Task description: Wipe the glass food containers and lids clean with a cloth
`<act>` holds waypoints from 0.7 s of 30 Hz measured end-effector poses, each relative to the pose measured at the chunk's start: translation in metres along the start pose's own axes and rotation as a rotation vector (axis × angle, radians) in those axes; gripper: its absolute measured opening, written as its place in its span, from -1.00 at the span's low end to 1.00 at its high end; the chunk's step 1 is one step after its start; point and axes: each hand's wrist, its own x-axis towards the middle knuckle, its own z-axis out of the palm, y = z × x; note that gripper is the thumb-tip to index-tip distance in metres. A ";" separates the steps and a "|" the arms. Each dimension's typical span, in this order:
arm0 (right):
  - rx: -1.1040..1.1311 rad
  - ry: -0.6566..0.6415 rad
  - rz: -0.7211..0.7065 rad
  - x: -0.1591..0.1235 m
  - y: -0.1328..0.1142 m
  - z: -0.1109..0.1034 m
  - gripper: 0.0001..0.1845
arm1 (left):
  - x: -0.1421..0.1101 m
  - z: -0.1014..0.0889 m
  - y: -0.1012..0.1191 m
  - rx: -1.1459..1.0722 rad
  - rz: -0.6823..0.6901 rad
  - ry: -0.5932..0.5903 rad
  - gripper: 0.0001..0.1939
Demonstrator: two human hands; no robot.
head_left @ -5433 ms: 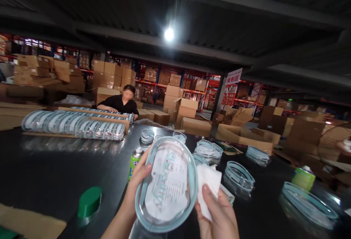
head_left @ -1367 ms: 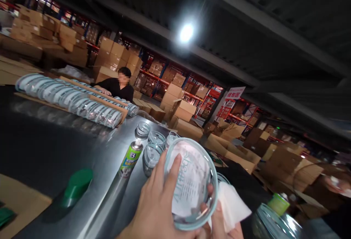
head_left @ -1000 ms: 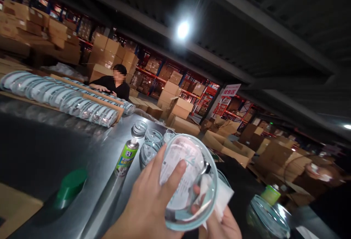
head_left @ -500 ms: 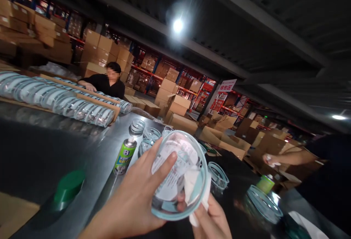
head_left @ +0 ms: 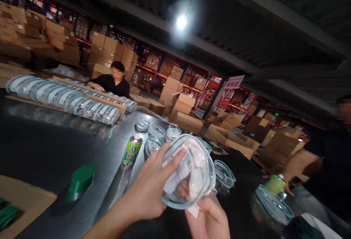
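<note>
My left hand [head_left: 153, 180] grips the left side of a round clear glass bowl [head_left: 210, 169] with a pale blue-green rim, its thumb lying over the opening. A white printed paper [head_left: 175, 177] shows through the glass. My right hand [head_left: 211, 213] pinches a white tissue [head_left: 195, 181] at the bowl's lower right, with fingertips and tissue visible within the bowl's outline. Whether they are inside it or behind the glass, I cannot tell. A green spray can [head_left: 132, 152] stands upright left of the bowl.
Several similar bowls [head_left: 153, 144] stand behind my hands; another bowl [head_left: 225, 173] is to the right. A green lid-like object [head_left: 81, 179] lies at left. Rows of glass pieces [head_left: 63, 96] fill a carton beyond. A co-worker's hand [head_left: 287, 189] is by another can [head_left: 275, 183].
The bowl has turned slightly in my hands, and the tissue has shifted from over its rim to lower within its outline. At right, the co-worker's hand has lowered to the can.
</note>
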 end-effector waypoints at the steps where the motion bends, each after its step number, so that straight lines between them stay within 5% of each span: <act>1: 0.071 -0.069 0.074 0.001 0.000 -0.001 -0.81 | 0.000 0.000 0.000 -0.003 -0.015 -0.003 0.11; 9: 0.069 -0.281 0.151 -0.003 0.004 -0.014 -0.79 | -0.002 0.000 0.007 -0.058 -0.073 -0.026 0.08; 15: 0.038 -0.191 0.217 -0.002 0.013 -0.029 -0.85 | -0.001 0.001 0.008 -0.087 -0.072 -0.043 0.12; 21: 0.254 0.057 0.099 0.000 0.005 -0.021 -0.62 | 0.001 0.011 0.010 -0.147 -0.113 -0.057 0.11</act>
